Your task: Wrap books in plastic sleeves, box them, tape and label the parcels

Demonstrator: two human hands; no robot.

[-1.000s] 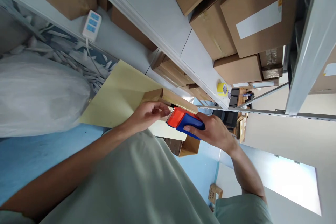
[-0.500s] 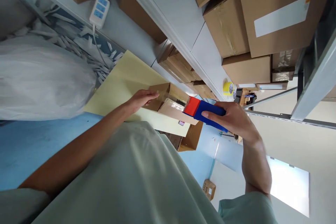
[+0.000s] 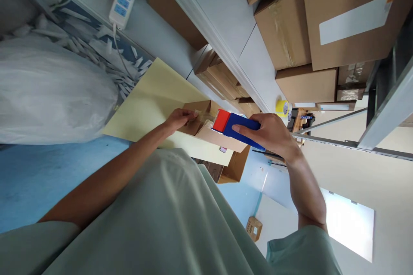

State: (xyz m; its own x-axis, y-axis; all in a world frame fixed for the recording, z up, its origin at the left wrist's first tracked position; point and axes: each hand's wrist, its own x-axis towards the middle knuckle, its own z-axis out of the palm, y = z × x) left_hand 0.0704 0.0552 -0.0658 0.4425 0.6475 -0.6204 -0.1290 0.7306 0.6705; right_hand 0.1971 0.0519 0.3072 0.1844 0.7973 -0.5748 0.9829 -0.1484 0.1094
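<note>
A blue tape dispenser (image 3: 242,129) with a red front is gripped in my right hand (image 3: 276,135), its toothed end low over a small cardboard box (image 3: 220,138). The box lies on a pale yellow board (image 3: 145,107). Clear brownish packing tape (image 3: 204,116) shows at the box's left end, between the dispenser and my left hand (image 3: 178,120). The left thumb and fingers are pinched together at that tape, by the box's edge. The dispenser covers part of the box's top.
Stacked cartons (image 3: 284,38) fill the shelf at upper right. A white power strip (image 3: 121,6) lies on the lower shelf, its cord hanging. A large white bag (image 3: 54,90) and paper scraps lie left. Yellow tape rolls (image 3: 282,107) stand on the shelf; an open carton (image 3: 237,165) is beneath the board.
My right hand has brought the dispenser left along the box, towards my left hand. My left fingers have moved slightly right and closed at the tape by the box's edge.
</note>
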